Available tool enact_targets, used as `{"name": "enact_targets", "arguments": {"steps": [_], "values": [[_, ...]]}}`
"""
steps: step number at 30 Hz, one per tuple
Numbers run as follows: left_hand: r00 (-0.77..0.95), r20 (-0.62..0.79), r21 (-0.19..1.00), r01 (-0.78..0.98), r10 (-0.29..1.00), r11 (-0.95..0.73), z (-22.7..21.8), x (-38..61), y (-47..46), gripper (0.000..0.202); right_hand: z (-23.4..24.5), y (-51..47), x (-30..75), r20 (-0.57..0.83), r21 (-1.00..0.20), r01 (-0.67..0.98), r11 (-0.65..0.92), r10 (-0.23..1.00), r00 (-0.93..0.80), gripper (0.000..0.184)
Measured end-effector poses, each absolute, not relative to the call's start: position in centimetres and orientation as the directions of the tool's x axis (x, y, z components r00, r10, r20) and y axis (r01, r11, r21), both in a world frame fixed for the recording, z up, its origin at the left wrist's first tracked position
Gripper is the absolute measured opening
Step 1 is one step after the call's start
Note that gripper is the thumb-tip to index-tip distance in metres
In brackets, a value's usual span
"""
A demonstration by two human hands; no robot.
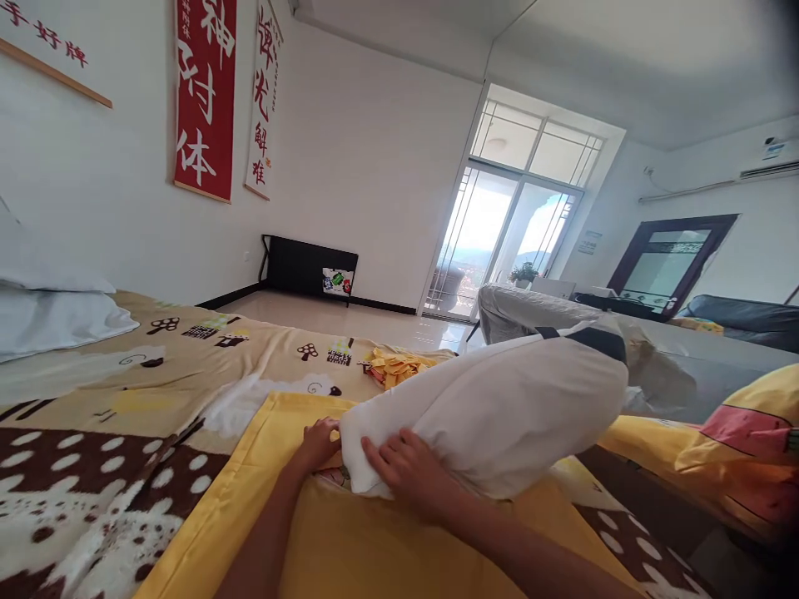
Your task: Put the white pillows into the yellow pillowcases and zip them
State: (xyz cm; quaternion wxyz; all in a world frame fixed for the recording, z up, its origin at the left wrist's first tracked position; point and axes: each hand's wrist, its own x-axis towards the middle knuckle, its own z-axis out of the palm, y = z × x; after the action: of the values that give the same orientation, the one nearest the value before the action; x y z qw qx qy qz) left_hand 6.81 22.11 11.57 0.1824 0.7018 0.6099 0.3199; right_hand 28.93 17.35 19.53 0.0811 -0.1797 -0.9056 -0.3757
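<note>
A plump white pillow [512, 408] with a dark band at its far end lies slantwise in front of me. My right hand [409, 470] grips its near end, fingers laid over the top and the thumb hidden. Under the pillow is a yellow pillowcase [374, 549], spread on the bed; a bit of printed cloth [337, 476] shows between my hands. My left hand [321, 443] is closed at the pillow's near left corner, its fingers curled on the yellow cloth and partly hidden.
A patterned blanket [156, 399] covers the bed. Yellow bunched cloth [399, 366] lies beyond the pillow, and printed yellow bedding [736, 441] is at the right. White bedding [56, 320] sits at the left. A plastic-wrapped sofa [518, 309] stands behind.
</note>
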Motion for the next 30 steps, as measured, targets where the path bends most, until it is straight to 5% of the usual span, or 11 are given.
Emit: {"name": "enact_targets", "arguments": {"steps": [6,14,16,19,21,24,30], "values": [[0.027,0.429,0.741,0.561,0.903,-0.369,15.3,6.6,21.4,0.045,30.9,22.1,33.2,0.292,0.589,0.532,0.608,0.453,-0.842,0.051],[-0.017,0.564,0.703,0.534,0.826,-0.47,19.3,6.3,19.6,0.033,40.9,22.0,32.9,0.281,0.538,0.628,0.563,0.582,-0.763,0.017],[0.006,0.634,0.638,0.562,0.773,-0.527,20.8,7.4,18.0,0.047,40.6,21.9,31.9,0.262,0.51,0.612,0.604,0.569,-0.78,0.016],[0.089,0.734,0.447,0.684,0.674,-0.577,22.4,10.4,15.8,0.114,37.8,22.2,30.6,0.225,0.379,0.587,0.716,0.543,-0.809,0.016],[0.151,0.755,0.319,0.765,0.638,-0.559,22.5,12.8,15.2,0.135,35.2,22.5,30.3,0.205,0.26,0.564,0.783,0.526,-0.825,0.015],[0.153,0.788,0.215,0.839,0.597,-0.499,21.1,15.5,16.0,0.135,31.6,23.0,30.2,0.204,0.135,0.56,0.817,0.53,-0.823,0.013],[0.047,0.853,0.2,0.89,0.52,-0.409,18.1,16.0,18.4,0.114,28.3,24.3,29.9,0.288,0.014,0.596,0.803,0.567,-0.771,0.033]]}}
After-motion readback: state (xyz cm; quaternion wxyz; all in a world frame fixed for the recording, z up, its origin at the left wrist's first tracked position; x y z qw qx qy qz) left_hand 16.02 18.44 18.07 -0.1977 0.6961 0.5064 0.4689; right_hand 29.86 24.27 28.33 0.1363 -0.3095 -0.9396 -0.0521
